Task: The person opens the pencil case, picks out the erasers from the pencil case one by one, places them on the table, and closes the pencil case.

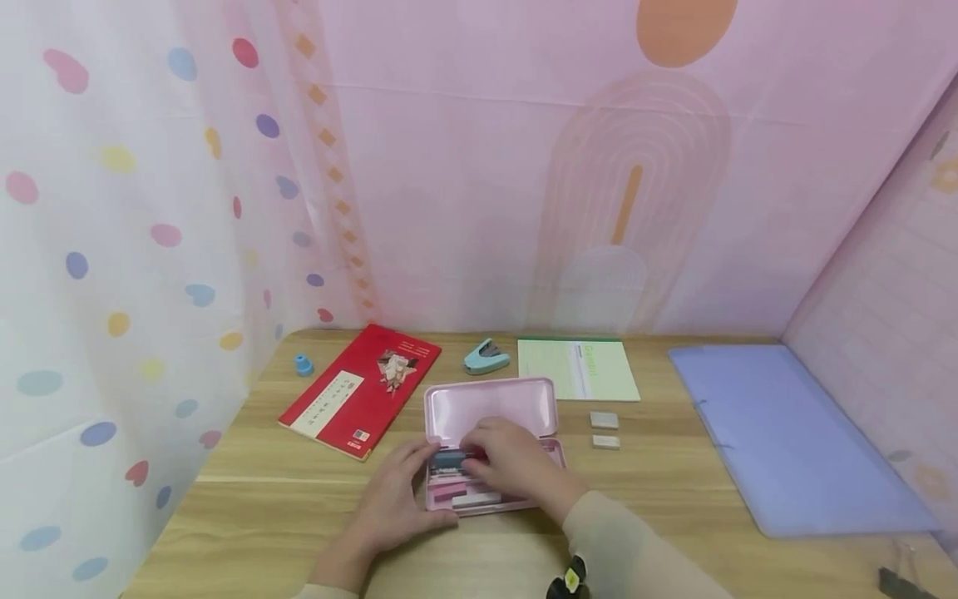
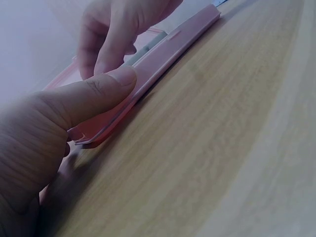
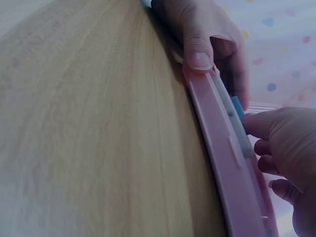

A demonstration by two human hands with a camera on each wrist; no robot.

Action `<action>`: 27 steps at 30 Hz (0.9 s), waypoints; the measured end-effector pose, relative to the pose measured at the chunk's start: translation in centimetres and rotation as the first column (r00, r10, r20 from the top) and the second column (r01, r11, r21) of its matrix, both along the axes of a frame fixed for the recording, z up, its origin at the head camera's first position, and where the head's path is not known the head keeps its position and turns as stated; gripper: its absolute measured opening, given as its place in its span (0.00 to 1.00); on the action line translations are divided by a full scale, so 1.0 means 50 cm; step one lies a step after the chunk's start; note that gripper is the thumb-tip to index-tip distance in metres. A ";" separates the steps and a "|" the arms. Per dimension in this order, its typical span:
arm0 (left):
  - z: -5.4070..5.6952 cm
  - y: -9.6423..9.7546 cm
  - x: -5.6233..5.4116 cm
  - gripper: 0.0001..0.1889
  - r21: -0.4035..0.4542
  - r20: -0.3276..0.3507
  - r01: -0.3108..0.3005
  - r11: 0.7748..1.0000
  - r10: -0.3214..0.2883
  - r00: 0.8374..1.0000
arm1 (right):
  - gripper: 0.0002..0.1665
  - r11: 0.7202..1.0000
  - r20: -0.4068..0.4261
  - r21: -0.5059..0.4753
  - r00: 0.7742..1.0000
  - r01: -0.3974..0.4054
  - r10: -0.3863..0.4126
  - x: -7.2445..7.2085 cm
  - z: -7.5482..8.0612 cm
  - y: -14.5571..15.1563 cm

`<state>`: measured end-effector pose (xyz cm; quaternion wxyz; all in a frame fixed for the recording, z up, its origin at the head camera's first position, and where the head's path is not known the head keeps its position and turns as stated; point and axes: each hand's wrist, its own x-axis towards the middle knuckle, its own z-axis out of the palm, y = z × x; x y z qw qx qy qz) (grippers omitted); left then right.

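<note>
A pink pencil case point(image 1: 494, 403) stands on the table with its lid raised toward the back. My left hand point(image 1: 392, 503) grips its left end, the thumb point(image 2: 106, 89) at the front edge and the fingers near the back left corner. My right hand point(image 1: 516, 462) reaches inside the case and pinches a small blue block-like piece point(image 3: 238, 107), whose exact kind I cannot tell. In front of it in the case lie a pink piece point(image 1: 449, 491) and a pale grey-white bar point(image 1: 476, 499). The right hand hides part of the case's right side.
A red booklet point(image 1: 367, 383) lies left of the case, near a small blue cone-shaped object point(image 1: 303, 364). Behind are a light blue stapler point(image 1: 486, 358) and a pale green notebook point(image 1: 576, 370). Two whitish blocks point(image 1: 604, 420) and a blue folder point(image 1: 801, 441) lie to the right.
</note>
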<state>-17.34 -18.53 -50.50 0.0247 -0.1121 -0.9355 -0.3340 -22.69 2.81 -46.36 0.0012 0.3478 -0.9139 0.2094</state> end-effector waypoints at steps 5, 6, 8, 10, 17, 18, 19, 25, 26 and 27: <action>0.003 0.005 0.001 0.52 -0.001 0.009 0.000 1.000 0.000 1.000 | 0.12 1.000 0.014 -0.005 1.000 0.027 -0.026 -0.001 -0.011 -0.009; 0.003 0.005 0.000 0.52 0.002 0.011 0.001 1.000 -0.001 1.000 | 0.11 0.999 0.014 -0.004 0.999 0.033 -0.033 -0.002 -0.013 -0.010; 0.002 0.006 0.000 0.52 0.002 0.007 0.005 1.000 -0.005 1.000 | 0.11 0.999 0.012 -0.007 0.999 0.037 -0.037 -0.003 -0.018 -0.011; 0.000 0.006 -0.001 0.52 0.005 -0.002 0.007 1.000 -0.007 1.000 | 0.10 0.999 0.008 -0.013 0.999 0.035 -0.035 -0.004 -0.022 -0.011; -0.009 0.013 -0.002 0.52 0.010 -0.018 0.014 1.000 -0.014 1.000 | 0.05 0.987 0.047 -0.138 0.996 0.080 -0.074 0.012 -0.002 0.037; -0.009 0.015 -0.002 0.52 0.010 -0.014 0.013 1.000 -0.013 1.000 | 0.05 0.982 0.048 -0.166 0.995 0.092 -0.085 0.018 0.005 0.055; -0.009 0.017 -0.002 0.53 0.013 -0.008 0.010 1.000 -0.010 1.000 | 0.05 0.975 0.051 -0.196 0.994 0.106 -0.097 0.024 0.012 0.076; 0.000 0.016 0.001 0.54 -0.005 0.038 -0.037 0.999 0.037 0.999 | 0.07 0.933 0.044 -0.277 0.973 0.231 -0.228 0.063 0.020 0.235; 0.001 0.015 0.001 0.54 -0.011 0.038 -0.037 0.999 0.038 0.999 | 0.08 0.928 0.041 -0.270 0.966 0.257 -0.255 0.068 0.016 0.263; 0.001 0.014 0.000 0.54 -0.014 0.035 -0.036 0.999 0.037 0.999 | 0.09 0.922 0.045 -0.267 0.959 0.281 -0.279 0.073 0.011 0.289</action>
